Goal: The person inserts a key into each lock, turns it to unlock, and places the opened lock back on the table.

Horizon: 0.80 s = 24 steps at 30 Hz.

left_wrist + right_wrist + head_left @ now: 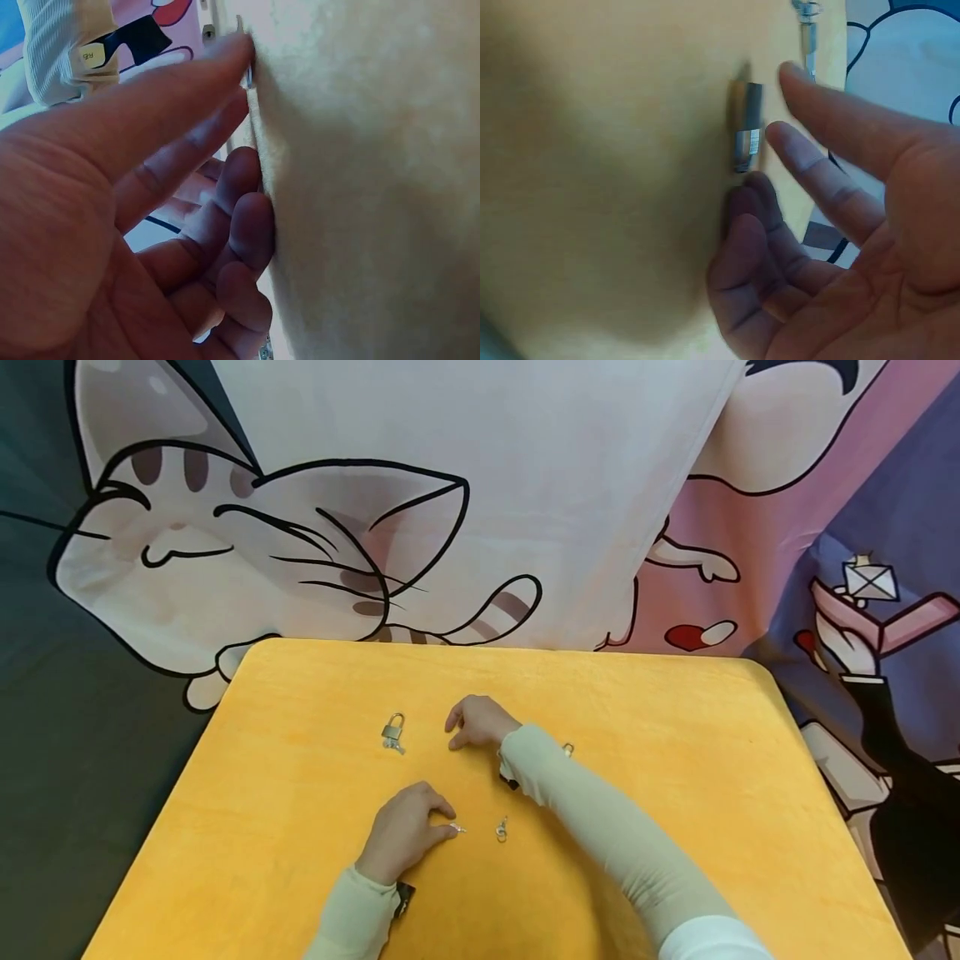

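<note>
- The left hand rests low over the table, thumb and forefinger pinching a small key; its other fingers are bent loosely.
- The right hand is farther from the person, thumb and fingers spread apart, with nothing visible in its grasp; in the right wrist view a labelled padlock lies just beside its fingertips; whether they touch cannot be told.
- A padlock with keys lies left of the right hand; a key ring lies right of the left hand's fingertips.
- Behind the right sleeve shows part of another lock; cartoon cloth hangs beyond the table.
</note>
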Each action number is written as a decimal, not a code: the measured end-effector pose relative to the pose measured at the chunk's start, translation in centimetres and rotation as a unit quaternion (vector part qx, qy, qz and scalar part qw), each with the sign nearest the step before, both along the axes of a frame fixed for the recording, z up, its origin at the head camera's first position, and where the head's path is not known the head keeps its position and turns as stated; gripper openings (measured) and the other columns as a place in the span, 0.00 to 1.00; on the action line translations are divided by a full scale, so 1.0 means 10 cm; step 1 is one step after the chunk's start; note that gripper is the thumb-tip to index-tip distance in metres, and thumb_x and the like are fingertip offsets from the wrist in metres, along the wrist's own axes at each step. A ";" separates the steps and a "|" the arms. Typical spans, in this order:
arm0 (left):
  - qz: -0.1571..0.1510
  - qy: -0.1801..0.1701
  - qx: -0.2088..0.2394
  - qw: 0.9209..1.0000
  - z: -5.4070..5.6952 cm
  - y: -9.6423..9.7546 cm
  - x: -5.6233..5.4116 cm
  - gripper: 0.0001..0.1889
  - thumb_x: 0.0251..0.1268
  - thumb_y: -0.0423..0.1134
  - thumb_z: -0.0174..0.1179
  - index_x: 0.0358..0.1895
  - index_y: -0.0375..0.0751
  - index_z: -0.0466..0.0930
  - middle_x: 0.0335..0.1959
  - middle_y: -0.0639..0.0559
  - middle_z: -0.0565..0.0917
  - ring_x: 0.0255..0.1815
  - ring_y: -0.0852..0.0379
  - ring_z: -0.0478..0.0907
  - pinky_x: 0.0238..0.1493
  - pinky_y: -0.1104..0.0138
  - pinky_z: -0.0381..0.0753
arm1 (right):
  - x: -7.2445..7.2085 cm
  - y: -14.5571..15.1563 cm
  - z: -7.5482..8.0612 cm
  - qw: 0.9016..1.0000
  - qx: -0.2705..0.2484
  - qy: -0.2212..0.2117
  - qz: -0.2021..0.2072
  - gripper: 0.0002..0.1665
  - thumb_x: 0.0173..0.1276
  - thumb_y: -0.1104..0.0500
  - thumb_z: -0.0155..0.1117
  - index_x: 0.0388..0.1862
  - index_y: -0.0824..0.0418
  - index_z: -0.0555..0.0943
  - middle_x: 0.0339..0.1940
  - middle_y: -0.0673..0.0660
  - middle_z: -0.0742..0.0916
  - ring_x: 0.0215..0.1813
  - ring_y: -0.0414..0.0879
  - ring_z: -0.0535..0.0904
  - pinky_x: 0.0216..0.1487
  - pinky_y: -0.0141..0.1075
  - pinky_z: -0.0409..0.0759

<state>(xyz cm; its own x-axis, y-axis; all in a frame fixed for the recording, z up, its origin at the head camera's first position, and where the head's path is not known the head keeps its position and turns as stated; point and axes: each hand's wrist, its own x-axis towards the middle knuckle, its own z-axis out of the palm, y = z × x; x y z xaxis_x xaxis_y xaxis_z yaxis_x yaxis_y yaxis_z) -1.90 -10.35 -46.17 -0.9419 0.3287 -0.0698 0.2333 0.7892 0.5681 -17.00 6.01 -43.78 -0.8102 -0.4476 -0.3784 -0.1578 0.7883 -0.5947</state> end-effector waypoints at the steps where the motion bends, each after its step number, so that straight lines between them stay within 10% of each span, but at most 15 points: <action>1: 0.001 0.005 -0.004 1.000 0.00 0.00 0.01 0.07 0.50 0.45 0.79 0.30 0.52 0.90 0.31 0.61 0.79 0.32 0.62 0.76 0.35 0.65 0.79 | 0.01 0.01 -0.02 1.000 -0.001 0.004 0.006 0.10 0.62 0.57 0.78 0.41 0.54 0.89 0.34 0.49 0.83 0.37 0.43 0.76 0.40 0.34 0.76; 24: -0.013 -0.013 0.038 0.999 0.02 -0.03 0.01 0.09 0.56 0.39 0.75 0.23 0.55 0.85 0.23 0.66 0.79 0.24 0.68 0.74 0.34 0.64 0.79 | 0.07 0.17 -0.12 0.998 -0.023 0.035 0.053 0.07 0.63 0.62 0.75 0.41 0.56 0.88 0.38 0.49 0.85 0.40 0.43 0.77 0.46 0.35 0.78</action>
<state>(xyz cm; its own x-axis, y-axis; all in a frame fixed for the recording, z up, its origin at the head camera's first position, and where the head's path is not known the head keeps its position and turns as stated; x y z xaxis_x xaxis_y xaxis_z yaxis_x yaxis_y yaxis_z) -1.78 -10.64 -46.02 -0.9312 0.3579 -0.0690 0.2367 0.7378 0.6322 -16.28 7.74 -45.00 -0.7814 -0.5474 -0.2997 -0.2804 0.7370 -0.6151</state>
